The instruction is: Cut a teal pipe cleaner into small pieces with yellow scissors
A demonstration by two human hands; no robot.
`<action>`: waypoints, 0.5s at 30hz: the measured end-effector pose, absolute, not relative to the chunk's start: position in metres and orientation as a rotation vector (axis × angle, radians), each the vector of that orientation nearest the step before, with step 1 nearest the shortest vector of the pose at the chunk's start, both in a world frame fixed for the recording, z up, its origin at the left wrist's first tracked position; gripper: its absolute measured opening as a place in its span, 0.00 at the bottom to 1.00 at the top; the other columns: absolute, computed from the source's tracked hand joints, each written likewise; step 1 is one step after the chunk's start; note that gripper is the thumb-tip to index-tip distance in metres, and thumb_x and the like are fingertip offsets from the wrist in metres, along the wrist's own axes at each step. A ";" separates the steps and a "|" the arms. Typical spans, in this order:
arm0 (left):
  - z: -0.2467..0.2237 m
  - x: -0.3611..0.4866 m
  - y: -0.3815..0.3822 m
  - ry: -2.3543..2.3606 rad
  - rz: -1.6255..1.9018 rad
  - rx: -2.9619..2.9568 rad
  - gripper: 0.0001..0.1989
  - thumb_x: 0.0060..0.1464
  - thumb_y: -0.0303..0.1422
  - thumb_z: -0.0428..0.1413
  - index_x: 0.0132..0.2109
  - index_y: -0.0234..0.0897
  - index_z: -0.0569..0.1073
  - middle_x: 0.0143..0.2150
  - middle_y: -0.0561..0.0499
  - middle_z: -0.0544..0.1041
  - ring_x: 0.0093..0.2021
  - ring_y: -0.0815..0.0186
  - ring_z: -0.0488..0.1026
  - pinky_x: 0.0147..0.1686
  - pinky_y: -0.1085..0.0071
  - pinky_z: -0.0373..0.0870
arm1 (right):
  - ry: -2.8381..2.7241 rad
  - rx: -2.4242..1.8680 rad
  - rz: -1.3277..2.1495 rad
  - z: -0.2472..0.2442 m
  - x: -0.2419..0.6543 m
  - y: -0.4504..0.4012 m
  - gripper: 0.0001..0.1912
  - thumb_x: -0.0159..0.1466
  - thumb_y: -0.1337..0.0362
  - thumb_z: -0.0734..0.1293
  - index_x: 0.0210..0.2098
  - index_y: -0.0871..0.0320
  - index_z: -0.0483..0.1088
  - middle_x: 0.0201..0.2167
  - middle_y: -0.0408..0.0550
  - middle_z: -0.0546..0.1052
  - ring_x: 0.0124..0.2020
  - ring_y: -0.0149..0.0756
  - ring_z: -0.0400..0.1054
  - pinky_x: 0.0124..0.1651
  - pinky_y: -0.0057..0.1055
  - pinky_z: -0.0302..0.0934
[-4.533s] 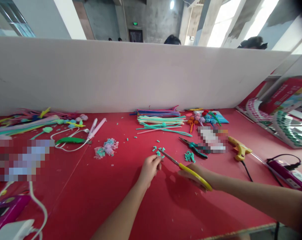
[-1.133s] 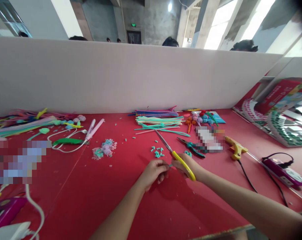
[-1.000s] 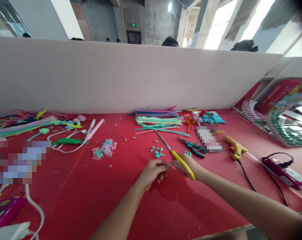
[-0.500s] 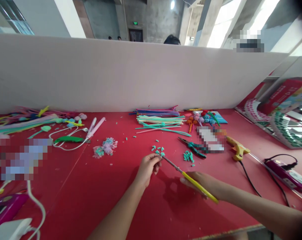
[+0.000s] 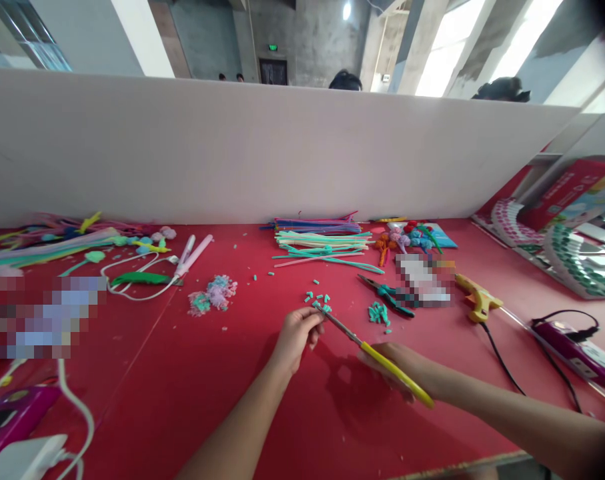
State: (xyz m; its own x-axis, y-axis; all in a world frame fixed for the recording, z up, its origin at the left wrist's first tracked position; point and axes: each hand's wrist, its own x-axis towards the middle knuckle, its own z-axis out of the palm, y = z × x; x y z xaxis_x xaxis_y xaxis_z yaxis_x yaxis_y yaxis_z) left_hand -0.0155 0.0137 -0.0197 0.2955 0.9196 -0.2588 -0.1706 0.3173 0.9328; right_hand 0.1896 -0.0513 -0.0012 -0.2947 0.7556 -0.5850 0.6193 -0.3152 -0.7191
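My right hand is closed around the yellow-handled scissors, whose blades point up and left. The blade tips meet the fingertips of my left hand. Thumb and forefinger of that hand are pinched together; whatever lies between them is too small to make out. Just beyond the fingertips are short green pipe cleaner pieces, loosely scattered. A denser pile of green pieces lies to the right, beside teal-handled pliers.
Bundled pipe cleaners lie along the white partition. Fluffy pink and green clippings are at left, near a pink pen-like tool with a white cable. A yellow glue gun and a purple power strip sit at right.
The scissors' handles have shifted slightly left, and the blades look a little more closed. My left hand keeps its pinch in nearly the same place.
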 end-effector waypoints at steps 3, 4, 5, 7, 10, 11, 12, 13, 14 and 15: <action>-0.020 -0.016 0.014 0.994 0.891 0.952 0.09 0.41 0.35 0.53 0.27 0.32 0.69 0.17 0.56 0.65 0.13 0.79 0.54 0.12 0.80 0.48 | -1.804 -1.747 1.655 0.001 0.188 -0.050 0.18 0.57 0.50 0.55 0.22 0.59 0.58 0.13 0.38 0.58 0.12 0.22 0.51 0.15 0.21 0.44; -0.021 -0.016 0.014 0.996 0.893 0.949 0.09 0.41 0.35 0.53 0.27 0.32 0.69 0.17 0.56 0.65 0.13 0.79 0.55 0.12 0.80 0.48 | -1.831 -1.739 1.632 0.002 0.187 -0.049 0.18 0.56 0.50 0.55 0.21 0.59 0.57 0.13 0.38 0.57 0.12 0.22 0.50 0.15 0.21 0.43; -0.022 -0.016 0.014 0.997 0.895 0.946 0.09 0.41 0.35 0.53 0.27 0.32 0.69 0.17 0.56 0.65 0.13 0.79 0.55 0.12 0.80 0.48 | -1.860 -1.734 1.607 0.004 0.185 -0.049 0.19 0.56 0.50 0.55 0.20 0.59 0.56 0.12 0.38 0.57 0.13 0.22 0.49 0.15 0.21 0.43; -0.023 -0.016 0.014 1.001 0.900 0.944 0.09 0.41 0.35 0.53 0.27 0.32 0.69 0.17 0.56 0.65 0.13 0.79 0.54 0.11 0.80 0.48 | -1.918 -1.718 1.553 0.009 0.183 -0.048 0.20 0.57 0.50 0.55 0.18 0.59 0.54 0.12 0.38 0.55 0.13 0.22 0.49 0.16 0.21 0.42; -0.025 -0.014 0.014 1.026 0.889 0.948 0.08 0.41 0.35 0.53 0.26 0.32 0.69 0.17 0.56 0.65 0.13 0.79 0.54 0.11 0.80 0.48 | -1.967 -1.700 1.543 0.016 0.179 -0.046 0.22 0.57 0.50 0.54 0.15 0.59 0.50 0.11 0.38 0.53 0.13 0.21 0.47 0.16 0.21 0.40; -0.026 -0.014 0.014 1.040 0.882 0.952 0.08 0.41 0.35 0.53 0.25 0.32 0.68 0.17 0.56 0.65 0.13 0.79 0.55 0.11 0.80 0.48 | -1.975 -1.701 1.549 0.019 0.178 -0.046 0.22 0.57 0.50 0.54 0.15 0.59 0.50 0.11 0.37 0.52 0.13 0.21 0.47 0.15 0.21 0.40; -0.027 -0.013 0.014 1.055 0.875 0.956 0.08 0.40 0.34 0.53 0.24 0.32 0.68 0.16 0.56 0.65 0.13 0.78 0.55 0.11 0.80 0.48 | -1.973 -1.717 1.557 0.021 0.177 -0.046 0.23 0.57 0.50 0.54 0.14 0.59 0.50 0.10 0.37 0.51 0.13 0.21 0.46 0.15 0.22 0.39; -0.027 -0.012 0.014 1.070 0.869 0.963 0.08 0.40 0.34 0.53 0.23 0.32 0.67 0.16 0.56 0.65 0.13 0.78 0.56 0.11 0.80 0.49 | -1.957 -1.748 1.574 0.024 0.176 -0.046 0.23 0.57 0.49 0.54 0.14 0.59 0.50 0.09 0.37 0.51 0.12 0.21 0.46 0.15 0.22 0.39; -0.028 -0.011 0.014 1.083 0.865 0.972 0.08 0.40 0.34 0.53 0.23 0.32 0.67 0.16 0.55 0.65 0.13 0.78 0.56 0.11 0.80 0.50 | -1.933 -1.779 1.603 0.026 0.175 -0.046 0.24 0.56 0.49 0.55 0.13 0.59 0.50 0.09 0.37 0.51 0.12 0.21 0.45 0.15 0.22 0.39; -0.029 -0.011 0.014 1.096 0.861 0.984 0.09 0.40 0.35 0.53 0.22 0.32 0.66 0.16 0.55 0.65 0.13 0.77 0.56 0.11 0.80 0.51 | -1.896 -1.813 1.642 0.028 0.174 -0.045 0.24 0.56 0.49 0.55 0.13 0.59 0.51 0.08 0.37 0.52 0.11 0.21 0.45 0.14 0.22 0.39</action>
